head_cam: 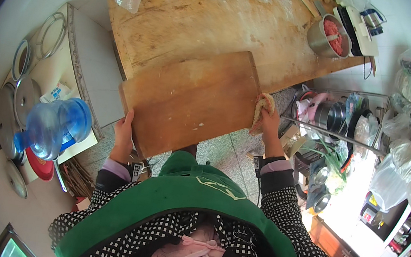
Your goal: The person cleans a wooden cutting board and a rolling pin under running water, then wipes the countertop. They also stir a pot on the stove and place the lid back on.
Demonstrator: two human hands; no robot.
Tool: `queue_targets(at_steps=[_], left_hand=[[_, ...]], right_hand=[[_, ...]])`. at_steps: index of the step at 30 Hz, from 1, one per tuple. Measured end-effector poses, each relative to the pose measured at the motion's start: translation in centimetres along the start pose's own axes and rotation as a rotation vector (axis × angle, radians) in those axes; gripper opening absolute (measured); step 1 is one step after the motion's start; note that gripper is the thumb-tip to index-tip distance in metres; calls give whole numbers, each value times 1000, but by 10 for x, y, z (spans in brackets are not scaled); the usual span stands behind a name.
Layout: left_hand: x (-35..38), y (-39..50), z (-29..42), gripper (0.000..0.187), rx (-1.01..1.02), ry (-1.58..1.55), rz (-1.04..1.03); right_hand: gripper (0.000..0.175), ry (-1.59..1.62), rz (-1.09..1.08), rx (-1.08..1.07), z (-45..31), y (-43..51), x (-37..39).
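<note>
A wooden cutting board (194, 95) is held out in front of me, with small pale bits on its face. My left hand (123, 136) grips its left edge, thumb on top. At the right edge, my right hand (269, 125) holds a tan and pinkish cloth (263, 111) against the board. Whether the right fingers also grip the wood is hidden by the cloth. Beyond the board lies a large wooden work surface (205, 18), stained and dusted with white. The board's far side overlaps that surface in view; I cannot tell if they touch.
A metal pot of ground meat (314, 37) stands at the work surface's right end, beside a white and black appliance (364, 36). To the left, a blue water jug (52, 126) lies near pot lids (26, 99). A metal rack (331, 130) with pans and bags stands right.
</note>
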State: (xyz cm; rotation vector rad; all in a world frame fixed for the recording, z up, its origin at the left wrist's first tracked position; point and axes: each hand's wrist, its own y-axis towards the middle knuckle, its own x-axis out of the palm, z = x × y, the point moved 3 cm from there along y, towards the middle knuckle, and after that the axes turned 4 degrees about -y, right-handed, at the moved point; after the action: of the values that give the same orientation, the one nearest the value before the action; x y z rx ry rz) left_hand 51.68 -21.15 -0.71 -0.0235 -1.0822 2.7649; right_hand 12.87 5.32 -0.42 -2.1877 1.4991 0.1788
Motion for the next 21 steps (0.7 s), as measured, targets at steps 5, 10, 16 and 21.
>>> queue_targets(at_steps=[5, 10, 16, 21], left_hand=[[-3, -27, -30, 56, -30, 131, 75], [0, -32, -23, 57, 146, 80, -3], [13, -68, -35, 56, 157, 385, -305], [57, -157, -106, 51, 263, 531, -653]], right_hand=[[29, 136, -233, 160, 5, -6, -9], [28, 41, -150, 157, 20, -36, -36], [30, 232, 53, 274, 86, -181, -131], [31, 368, 362, 251, 158, -349, -250]])
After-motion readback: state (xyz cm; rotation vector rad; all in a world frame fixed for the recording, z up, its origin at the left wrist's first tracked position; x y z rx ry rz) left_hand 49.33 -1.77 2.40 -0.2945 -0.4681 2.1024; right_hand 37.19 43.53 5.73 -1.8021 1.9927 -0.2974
